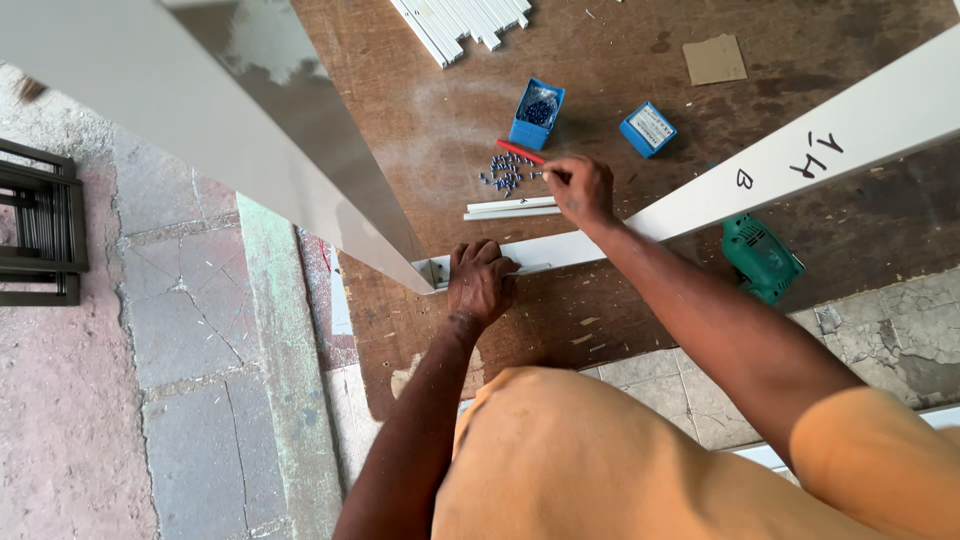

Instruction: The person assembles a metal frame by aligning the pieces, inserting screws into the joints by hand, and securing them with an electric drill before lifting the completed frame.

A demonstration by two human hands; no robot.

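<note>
Your left hand (480, 283) presses flat on the white frame corner (440, 270) on the brown board (620, 80); your right hand (580, 188) pinches a small screw from the loose blue pile (508, 172), beside a red pencil (520, 152), an open blue box (537, 113) and a green drill (760, 258).

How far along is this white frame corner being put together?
Already done: two white panels meet at a corner. In hand: the left hand presses on that corner joint, while the right hand reaches into the loose blue screws. Left: no screw shows in the joint, and the green drill lies untouched.
</note>
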